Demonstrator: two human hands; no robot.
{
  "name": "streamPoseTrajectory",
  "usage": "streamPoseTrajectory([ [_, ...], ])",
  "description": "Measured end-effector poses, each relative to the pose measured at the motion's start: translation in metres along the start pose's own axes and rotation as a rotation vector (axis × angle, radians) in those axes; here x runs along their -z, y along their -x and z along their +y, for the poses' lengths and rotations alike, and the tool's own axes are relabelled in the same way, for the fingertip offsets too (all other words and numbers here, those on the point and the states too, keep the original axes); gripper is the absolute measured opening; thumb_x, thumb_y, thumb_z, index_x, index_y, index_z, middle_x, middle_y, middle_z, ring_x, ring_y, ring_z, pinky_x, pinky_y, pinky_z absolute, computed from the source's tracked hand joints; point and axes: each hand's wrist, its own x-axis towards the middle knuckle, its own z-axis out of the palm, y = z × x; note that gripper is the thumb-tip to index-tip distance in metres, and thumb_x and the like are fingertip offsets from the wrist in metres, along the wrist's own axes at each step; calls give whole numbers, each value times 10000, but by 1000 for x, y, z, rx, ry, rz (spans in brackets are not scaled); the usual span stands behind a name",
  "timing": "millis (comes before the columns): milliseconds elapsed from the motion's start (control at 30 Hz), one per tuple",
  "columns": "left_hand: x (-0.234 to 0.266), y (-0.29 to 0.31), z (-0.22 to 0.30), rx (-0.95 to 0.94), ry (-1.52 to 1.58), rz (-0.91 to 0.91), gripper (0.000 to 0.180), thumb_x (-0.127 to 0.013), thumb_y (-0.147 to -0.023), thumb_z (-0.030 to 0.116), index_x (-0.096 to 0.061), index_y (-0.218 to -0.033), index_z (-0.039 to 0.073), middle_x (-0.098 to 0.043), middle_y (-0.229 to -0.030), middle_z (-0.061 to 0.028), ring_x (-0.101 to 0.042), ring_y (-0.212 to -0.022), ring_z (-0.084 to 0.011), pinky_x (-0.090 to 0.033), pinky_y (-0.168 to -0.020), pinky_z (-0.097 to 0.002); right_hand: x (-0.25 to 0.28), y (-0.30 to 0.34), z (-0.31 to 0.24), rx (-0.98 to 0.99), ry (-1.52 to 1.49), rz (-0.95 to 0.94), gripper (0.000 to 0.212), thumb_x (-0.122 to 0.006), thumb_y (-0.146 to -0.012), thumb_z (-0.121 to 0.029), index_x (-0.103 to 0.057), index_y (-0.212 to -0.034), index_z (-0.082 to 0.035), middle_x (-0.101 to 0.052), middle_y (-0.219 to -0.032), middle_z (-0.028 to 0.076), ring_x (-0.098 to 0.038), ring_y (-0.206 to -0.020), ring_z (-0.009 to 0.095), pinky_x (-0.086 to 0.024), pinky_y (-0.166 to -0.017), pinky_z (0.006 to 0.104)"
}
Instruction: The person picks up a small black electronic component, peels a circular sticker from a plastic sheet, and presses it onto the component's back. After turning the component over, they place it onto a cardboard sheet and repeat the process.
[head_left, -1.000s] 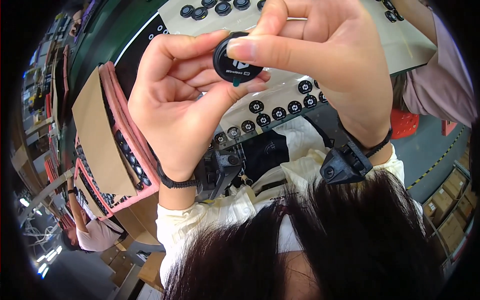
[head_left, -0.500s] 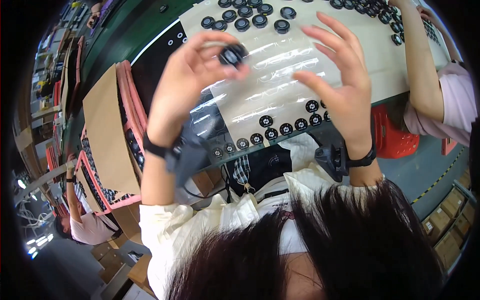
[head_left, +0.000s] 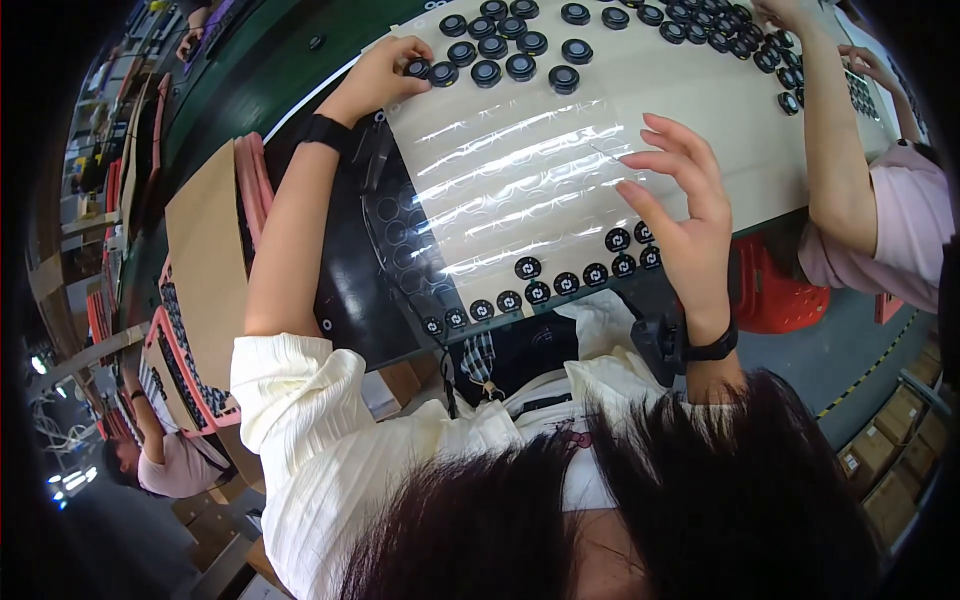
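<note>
The left hand (head_left: 383,76) has its grip around a round black disc (head_left: 417,69) over the surface (head_left: 740,135); keep it level, without nudging the neighbouring disc (head_left: 443,74). The right hand (head_left: 688,200), fingers spread, seems empty beside the glare-streaked clear sheet (head_left: 500,172).

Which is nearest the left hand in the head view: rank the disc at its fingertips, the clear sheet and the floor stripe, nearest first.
1. Disc: touching the left hand, at its fingertips.
2. Clear sheet: just below and to the right.
3. Floor stripe: farthest, toward the picture's right edge.
</note>
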Motion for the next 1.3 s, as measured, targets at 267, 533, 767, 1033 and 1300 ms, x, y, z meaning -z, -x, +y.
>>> streamPoseTrajectory([
  [267, 23, 43, 59, 429, 676, 104, 319, -548, -796, 53, -488, -1109, 30, -569, -946, -102, -575, -799, -133, -397, -574, -198, -3, -15, -2, 27, -88, -50, 113, -627, -681, 20, -559, -767, -9, -493, -1138, 122, -490, -1040, 231, -379, -878, 312],
  [533, 32, 93, 174, 468, 1103, 246, 367, -533, -762, -54, -438, -1117, -64, -564, -1016, -179, -596, -858, -170, -412, -539, -180, -20, -40, -29, -80, -597, -274, 95, -580, -746, 31, -512, -690, -4, -487, -1131, 161, -503, -1026, 221, -398, -881, 313],
  [767, 32, 109, 213, 343, 707, 524, 408, -606, -643, -109, -498, -1033, -60, -614, -849, -144, -612, -725, -162, -442, -549, -186, -36, -51, -59, -270, -925, -629, 80, -584, -760, 2, -510, -733, -10, -476, -1151, 163, -524, -1007, 230, -424, -856, 331],
  [1033, 37, 111, 223, 251, 689, 555, 401, -648, -584, -124, -536, -965, -73, -619, -816, -133, -615, -724, -168, -498, -682, -238, -42, -49, -65, -325, -1137, -674, 68, -604, -771, -17, -568, -731, 25, -556, -992, 150, -560, -845, 122, -437, -747, 217],
  [1300, 40, 113, 225, 246, 628, 533, 406, -646, -571, -133, -546, -960, -75, -619, -829, -138, -615, -737, -168, -497, -682, -235, -28, -48, -82, -420, -1112, -689, 69, -595, -778, -18, -566, -738, 30, -569, -979, 138, -560, -754, 93, -449, -688, 200],
])
